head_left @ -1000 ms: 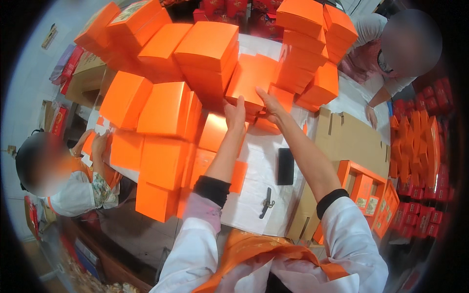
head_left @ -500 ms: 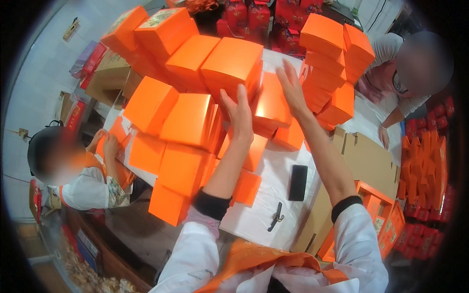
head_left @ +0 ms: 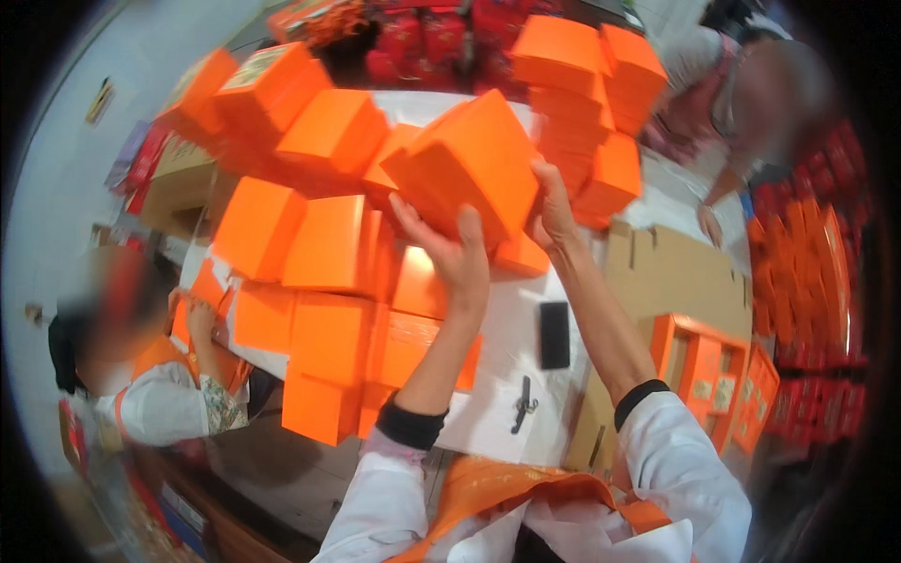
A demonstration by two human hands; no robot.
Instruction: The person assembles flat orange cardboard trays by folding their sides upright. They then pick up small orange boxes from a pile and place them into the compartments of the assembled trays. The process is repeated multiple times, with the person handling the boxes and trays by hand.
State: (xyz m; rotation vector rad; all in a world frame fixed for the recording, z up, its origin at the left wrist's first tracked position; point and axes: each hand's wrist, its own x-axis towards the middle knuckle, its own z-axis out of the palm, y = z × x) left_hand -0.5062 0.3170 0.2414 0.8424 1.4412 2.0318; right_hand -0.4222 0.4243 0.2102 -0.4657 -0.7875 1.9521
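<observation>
Between my two hands an orange box (head_left: 474, 164) is tilted in the air above the table. My left hand (head_left: 452, 255) supports its near lower left side, fingers and thumb spread against it. Against the right side presses my right hand (head_left: 554, 205), with part of its fingers hidden by the box. Just below, an orange box with a shiny top (head_left: 419, 281) lies near my left wrist. Left of my hands stand stacks of orange boxes (head_left: 324, 244), and another stack (head_left: 563, 122) rises at the far right.
A white-covered table (head_left: 488, 403) carries a black phone (head_left: 554, 335) and keys (head_left: 523, 405). To the right lie brown cardboard (head_left: 676, 281) and an open orange box with compartments (head_left: 699, 375). One person (head_left: 164, 375) works at the left; another (head_left: 713, 103) leans in at the far right.
My hands have closed in on the orange box from both sides. It is now lifted off the pile and tilted. The view has shifted slightly.
</observation>
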